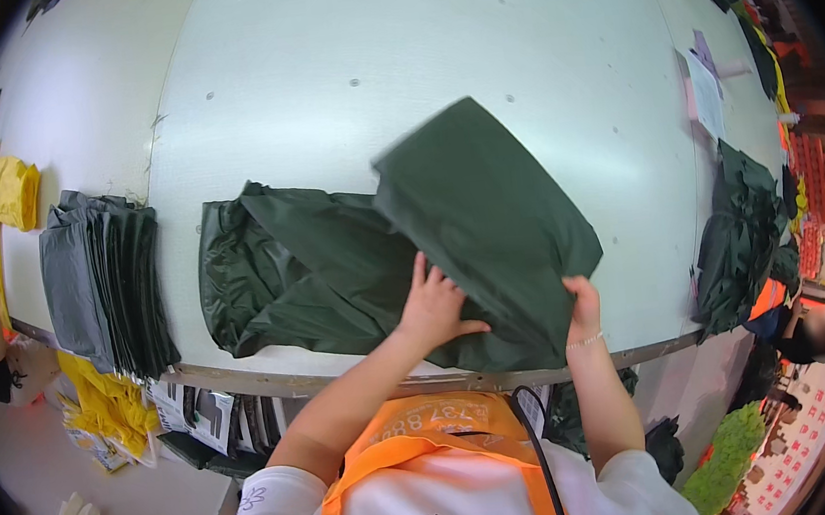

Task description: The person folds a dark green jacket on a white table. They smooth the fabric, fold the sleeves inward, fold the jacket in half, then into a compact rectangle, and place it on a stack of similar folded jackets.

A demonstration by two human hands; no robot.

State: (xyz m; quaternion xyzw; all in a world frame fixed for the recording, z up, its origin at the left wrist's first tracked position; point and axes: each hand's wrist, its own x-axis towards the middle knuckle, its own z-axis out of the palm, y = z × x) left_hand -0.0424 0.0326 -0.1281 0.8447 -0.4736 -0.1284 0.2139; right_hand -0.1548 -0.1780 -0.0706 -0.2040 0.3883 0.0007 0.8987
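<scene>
White work table (361,52), viewed from above. A dark green garment (489,219) lies on it under the left hand (433,308), gripped at its near edge by the right hand (583,305). Left of the hands: crumpled green fabric (263,273), then a stack of grey cloth (103,280). Far right: another green heap (737,233).

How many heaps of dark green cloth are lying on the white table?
2. One dark green heap lies before the person, under the left hand and gripped by the right hand. Another green heap is at the table's right edge. More may be hidden.
</scene>
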